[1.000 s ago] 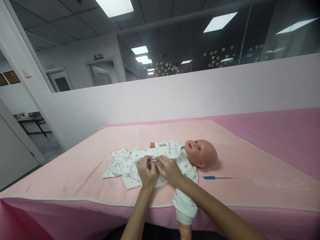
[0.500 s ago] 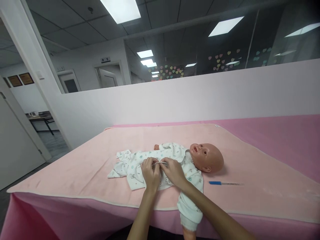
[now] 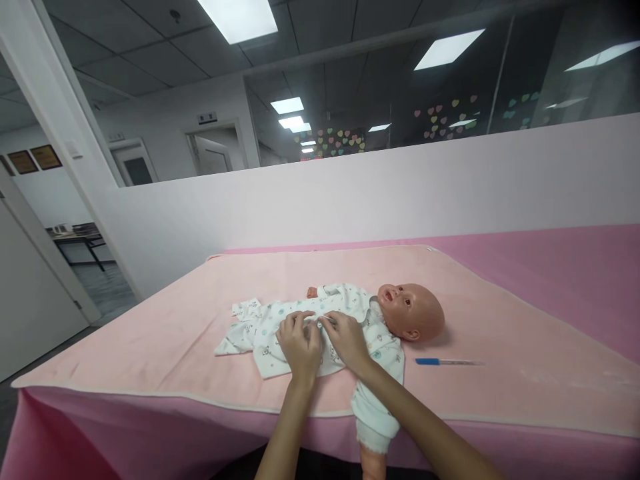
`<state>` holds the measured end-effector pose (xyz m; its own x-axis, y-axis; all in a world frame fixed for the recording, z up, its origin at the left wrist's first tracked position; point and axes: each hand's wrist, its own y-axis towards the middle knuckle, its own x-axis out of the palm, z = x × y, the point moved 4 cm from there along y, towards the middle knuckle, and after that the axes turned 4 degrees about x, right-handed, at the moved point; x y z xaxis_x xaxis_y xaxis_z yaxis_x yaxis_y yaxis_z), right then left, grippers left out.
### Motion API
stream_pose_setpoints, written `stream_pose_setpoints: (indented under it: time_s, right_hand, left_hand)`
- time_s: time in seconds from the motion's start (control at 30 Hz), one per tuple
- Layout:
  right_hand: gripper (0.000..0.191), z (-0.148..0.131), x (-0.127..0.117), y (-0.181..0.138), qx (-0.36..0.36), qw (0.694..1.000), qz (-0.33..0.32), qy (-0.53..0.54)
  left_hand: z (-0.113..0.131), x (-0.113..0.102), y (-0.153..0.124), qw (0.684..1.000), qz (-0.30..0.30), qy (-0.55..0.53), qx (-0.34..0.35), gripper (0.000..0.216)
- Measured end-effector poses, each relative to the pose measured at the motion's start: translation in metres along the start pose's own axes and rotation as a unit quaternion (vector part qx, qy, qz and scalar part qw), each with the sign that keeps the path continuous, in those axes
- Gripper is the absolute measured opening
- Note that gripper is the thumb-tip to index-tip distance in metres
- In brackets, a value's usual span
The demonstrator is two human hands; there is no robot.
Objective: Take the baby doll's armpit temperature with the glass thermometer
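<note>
A baby doll (image 3: 423,310) lies on its back with its head to the right, dressed in a white printed wrap gown (image 3: 280,317). Over the gown's middle, my left hand (image 3: 301,343) has its fingers bent in close to a thin white cloth tie (image 3: 323,317). My right hand (image 3: 347,339) pinches that tie between thumb and fingers, just to the right. Both hands nearly meet at the fingertips, which partly hide the tie. The doll's near sleeve (image 3: 376,417) hangs toward the table's front edge, below my right forearm.
A slim clear stick with a blue end (image 3: 449,362), like a thermometer, lies right of the doll. Beneath everything spreads a peach blanket (image 3: 165,320) over a pink cover (image 3: 575,280). A white wall (image 3: 350,207) with glass above closes the back.
My fingertips have shifted slightly at the tie; less of its white strip shows between them now. The left fingers have lifted and curled a little. The doll has stayed in place.
</note>
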<state>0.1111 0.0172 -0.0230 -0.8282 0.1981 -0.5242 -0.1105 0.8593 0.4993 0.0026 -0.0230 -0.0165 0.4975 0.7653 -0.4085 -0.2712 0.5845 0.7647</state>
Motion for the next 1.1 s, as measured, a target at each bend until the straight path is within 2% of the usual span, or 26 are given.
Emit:
stream_pose_setpoints:
  time_s: [0.23,0.33,0.7,0.83,0.97,1.03,1.1]
  right_hand:
    - [0.016,-0.004,-0.003,-0.003,-0.041,0.999,-0.006,0.025]
    - [0.02,-0.005,-0.005,-0.005,-0.059,0.997,-0.018,0.043]
    - [0.017,-0.003,-0.005,-0.003,-0.028,0.998,0.001,0.048]
    - [0.015,-0.005,-0.005,-0.002,-0.046,0.998,0.017,0.049]
    - [0.019,-0.007,-0.032,-0.02,-0.093,0.991,0.083,0.058]
    - [0.021,0.003,-0.058,-0.039,-0.095,0.986,0.13,0.043]
    - [0.018,0.024,-0.09,-0.059,-0.081,0.981,0.175,-0.002]
  left_hand:
    - [0.002,0.0,0.001,0.999,-0.011,0.034,-0.004,0.015]
    - [0.003,0.0,0.001,0.999,-0.023,0.025,-0.006,0.016]
    - [0.0,0.003,0.0,1.0,-0.025,-0.001,0.011,0.016]
    - [0.0,0.003,0.0,1.0,-0.017,0.0,-0.001,0.016]
    - [-0.006,-0.001,-0.002,0.999,0.019,0.002,-0.038,0.015]
    - [-0.009,-0.005,0.002,0.998,0.035,0.019,-0.044,0.017]
    - [-0.007,-0.007,0.012,0.999,0.031,0.039,-0.017,0.018]
